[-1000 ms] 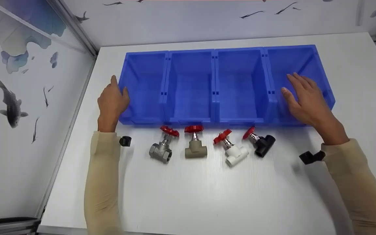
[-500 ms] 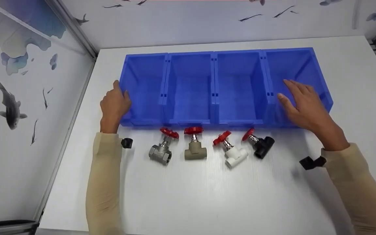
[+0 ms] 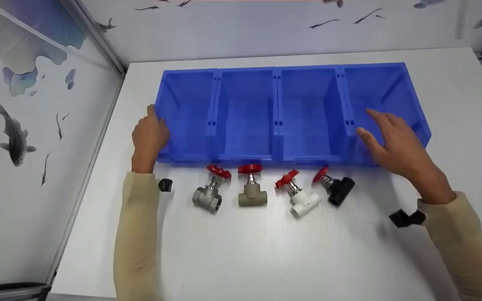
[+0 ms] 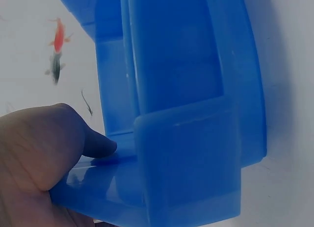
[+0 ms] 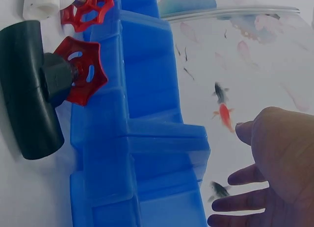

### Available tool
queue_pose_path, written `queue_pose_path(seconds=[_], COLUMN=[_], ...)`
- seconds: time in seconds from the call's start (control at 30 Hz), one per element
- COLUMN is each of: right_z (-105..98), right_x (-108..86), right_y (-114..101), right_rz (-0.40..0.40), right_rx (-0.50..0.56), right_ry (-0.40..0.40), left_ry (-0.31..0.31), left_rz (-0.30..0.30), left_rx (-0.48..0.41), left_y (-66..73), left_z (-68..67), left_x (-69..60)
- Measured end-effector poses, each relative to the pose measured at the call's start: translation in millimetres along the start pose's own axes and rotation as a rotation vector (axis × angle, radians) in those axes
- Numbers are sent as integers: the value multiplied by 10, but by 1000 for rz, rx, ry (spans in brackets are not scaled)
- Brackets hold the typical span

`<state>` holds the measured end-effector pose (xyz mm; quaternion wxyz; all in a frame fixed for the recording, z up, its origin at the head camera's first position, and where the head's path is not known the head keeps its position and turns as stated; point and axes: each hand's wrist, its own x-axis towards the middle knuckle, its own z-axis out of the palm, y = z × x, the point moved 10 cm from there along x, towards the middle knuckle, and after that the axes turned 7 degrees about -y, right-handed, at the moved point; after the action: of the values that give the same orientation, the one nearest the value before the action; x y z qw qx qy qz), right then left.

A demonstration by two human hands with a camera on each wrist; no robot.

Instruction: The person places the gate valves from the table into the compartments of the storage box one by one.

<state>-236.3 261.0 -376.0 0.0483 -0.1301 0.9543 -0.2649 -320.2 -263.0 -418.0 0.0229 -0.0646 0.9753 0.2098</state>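
Note:
Four joined blue bins would exceed the count, so several blue bins (image 3: pixel 247 158) stand joined in a row. My left hand (image 3: pixel 151 133) grips the outer wall of the leftmost bin (image 4: pixel 186 163), thumb on the inner side; its other fingers are mostly hidden. Above the rightmost bin (image 3: pixel 419 108) my right hand (image 3: pixel 402 146) hovers with fingers spread, holding nothing. In front of the row lie valves with red handwheels: a metal one (image 3: pixel 207 198), a tan one (image 3: pixel 252 196), a white one (image 3: pixel 304 202) and a black one (image 5: pixel 32 89), the nearest to my right hand.
The white table (image 3: pixel 266 259) extends in front of the valves and on both sides of the bins. Panels with painted fish (image 3: pixel 17 138) enclose it at the left and back. A black wrist mount (image 3: pixel 406 218) juts from the right sleeve.
My right hand has drawn back a little toward the front of the rightmost bin. The left hand has shifted slightly right at the bin wall. The valves lie as before.

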Motion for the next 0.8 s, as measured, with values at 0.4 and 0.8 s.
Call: queue_pose_path(seconds=[0.4, 0.8], right_z=[-30, 27], right_x=[-137, -228], right_y=[-183, -314], right_rz=[-27, -114], right_rx=[-18, -24], right_ry=[46, 42], left_ry=[3, 8], left_rz=[-6, -1], left_rx=[-17, -25], left_y=[-9, -5], left_z=[13, 7], left_x=[13, 3])
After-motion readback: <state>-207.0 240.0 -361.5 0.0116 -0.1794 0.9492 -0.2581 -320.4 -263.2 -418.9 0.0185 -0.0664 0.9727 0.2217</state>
